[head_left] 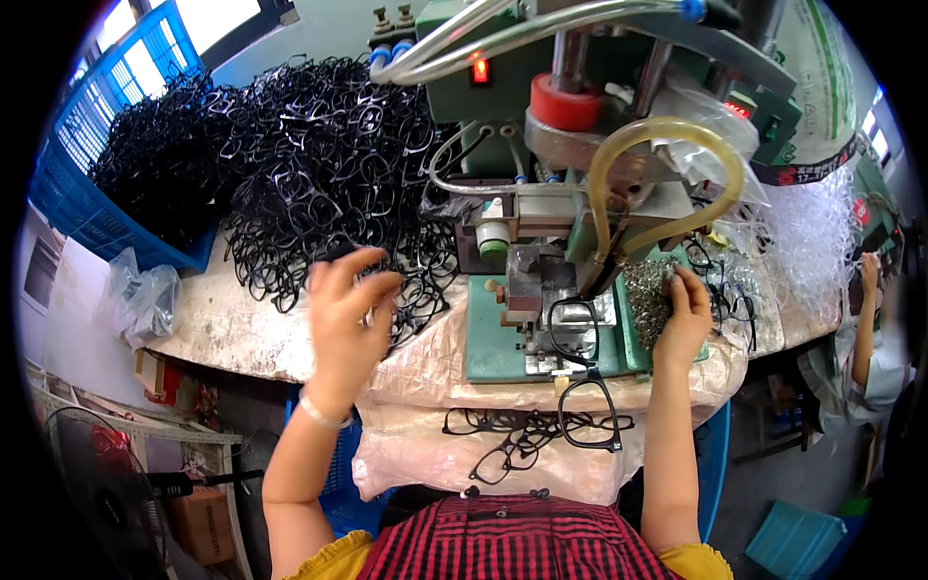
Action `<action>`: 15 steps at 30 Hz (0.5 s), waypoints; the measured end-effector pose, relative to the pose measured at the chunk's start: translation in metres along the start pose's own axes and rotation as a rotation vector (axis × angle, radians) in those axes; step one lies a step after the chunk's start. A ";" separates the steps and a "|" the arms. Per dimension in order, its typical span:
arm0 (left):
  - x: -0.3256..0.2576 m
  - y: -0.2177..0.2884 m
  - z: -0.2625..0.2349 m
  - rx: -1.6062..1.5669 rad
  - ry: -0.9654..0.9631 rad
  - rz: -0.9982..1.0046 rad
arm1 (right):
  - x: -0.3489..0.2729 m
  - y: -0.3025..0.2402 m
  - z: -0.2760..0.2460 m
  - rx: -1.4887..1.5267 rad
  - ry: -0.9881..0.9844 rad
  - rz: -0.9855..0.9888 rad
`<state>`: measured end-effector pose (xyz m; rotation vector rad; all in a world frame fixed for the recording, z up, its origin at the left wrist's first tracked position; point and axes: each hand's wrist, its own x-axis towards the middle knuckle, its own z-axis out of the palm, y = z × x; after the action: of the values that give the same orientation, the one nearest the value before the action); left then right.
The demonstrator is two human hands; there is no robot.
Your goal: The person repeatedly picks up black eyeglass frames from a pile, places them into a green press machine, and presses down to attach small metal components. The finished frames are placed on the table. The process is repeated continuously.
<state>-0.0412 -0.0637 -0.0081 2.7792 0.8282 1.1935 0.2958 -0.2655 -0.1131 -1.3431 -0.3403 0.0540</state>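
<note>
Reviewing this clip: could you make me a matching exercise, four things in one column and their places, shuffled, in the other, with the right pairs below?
Things
1. Left hand
2. Right hand
3. Blue crate
4. Upright-hanging black frame

Places
A. At the small metal pieces, on the machine's right side
B. Over the front edge of the green machine base
C. By the near edge of the heap of black eyeglass frames
D. At the far left of the table, loaded with dark frames

Right pairs: 1-C, 2-A, 3-D, 4-B
</note>
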 end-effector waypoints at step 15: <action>0.068 -0.062 0.047 -0.901 0.400 -0.574 | -0.048 -0.042 -0.093 -0.753 -0.034 -0.425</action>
<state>0.0006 0.0306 -0.0091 1.4967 0.7505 1.4940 0.2695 -0.3745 -0.1005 -1.9799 -0.7131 -0.4469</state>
